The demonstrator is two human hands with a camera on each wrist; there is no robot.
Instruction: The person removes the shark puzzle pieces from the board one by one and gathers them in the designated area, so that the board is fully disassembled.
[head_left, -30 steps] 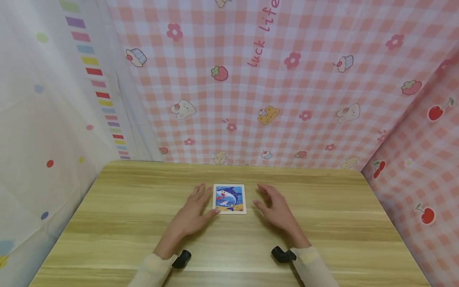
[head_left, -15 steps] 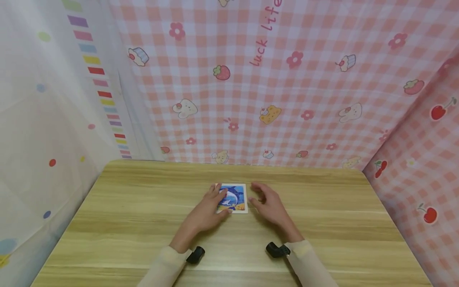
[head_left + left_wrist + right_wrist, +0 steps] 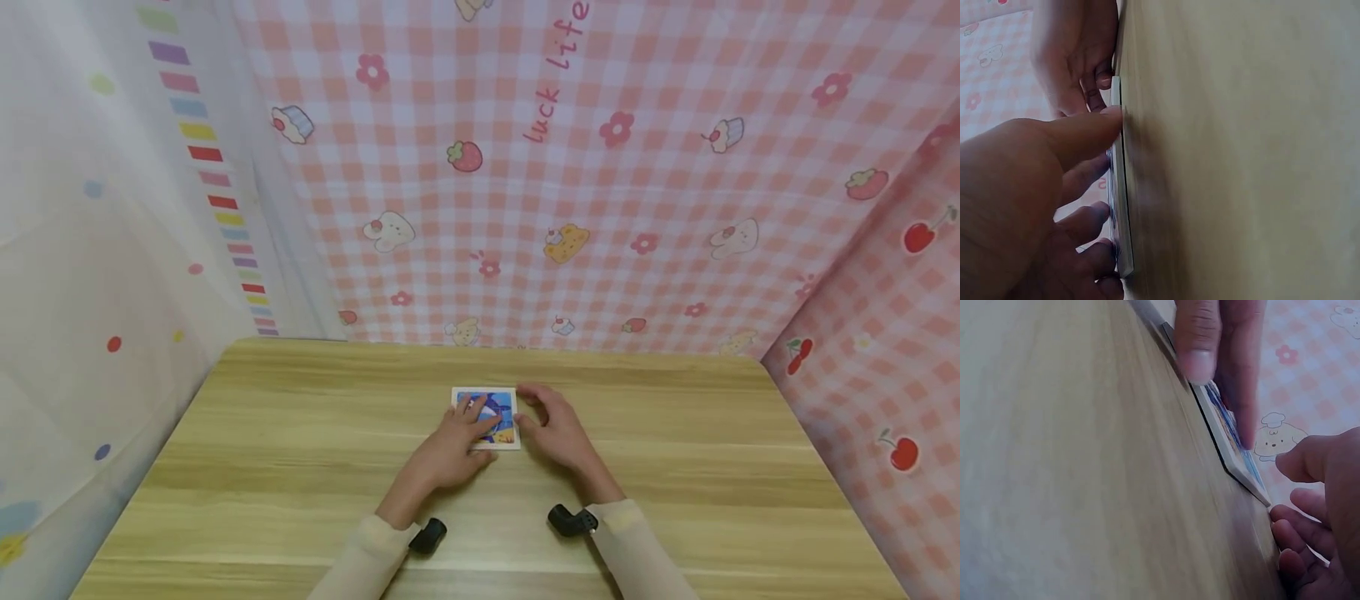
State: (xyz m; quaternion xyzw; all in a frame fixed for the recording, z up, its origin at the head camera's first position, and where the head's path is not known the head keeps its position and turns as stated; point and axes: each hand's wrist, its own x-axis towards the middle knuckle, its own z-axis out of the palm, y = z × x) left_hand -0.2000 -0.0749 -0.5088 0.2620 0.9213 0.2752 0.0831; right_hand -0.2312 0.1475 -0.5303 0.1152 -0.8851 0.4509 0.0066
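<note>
A small square picture puzzle [image 3: 507, 436] with a white border and a blue sea scene lies flat on the wooden table [image 3: 675, 467]. My left hand [image 3: 453, 448] rests over its left and middle part, fingers spread across the picture, hiding much of it. In the left wrist view, that hand's thumb touches the near edge of the thin puzzle [image 3: 1122, 215]. At the right side is my right hand [image 3: 557, 427], its fingers loosely bent, fingertips at or very close to the border; the right wrist view shows them by a corner of the puzzle [image 3: 1230, 440].
A pink checked cloth [image 3: 510, 192] hangs behind the table's far edge. White dotted cloth [image 3: 97, 267] hangs at the left, cherry-print cloth [image 3: 892, 375] at the right. Each wrist bears a black camera, such as the right camera [image 3: 572, 521].
My left hand has moved right from the puzzle's left edge onto the picture. My right hand has moved left to the puzzle's right edge. The puzzle stays about in place.
</note>
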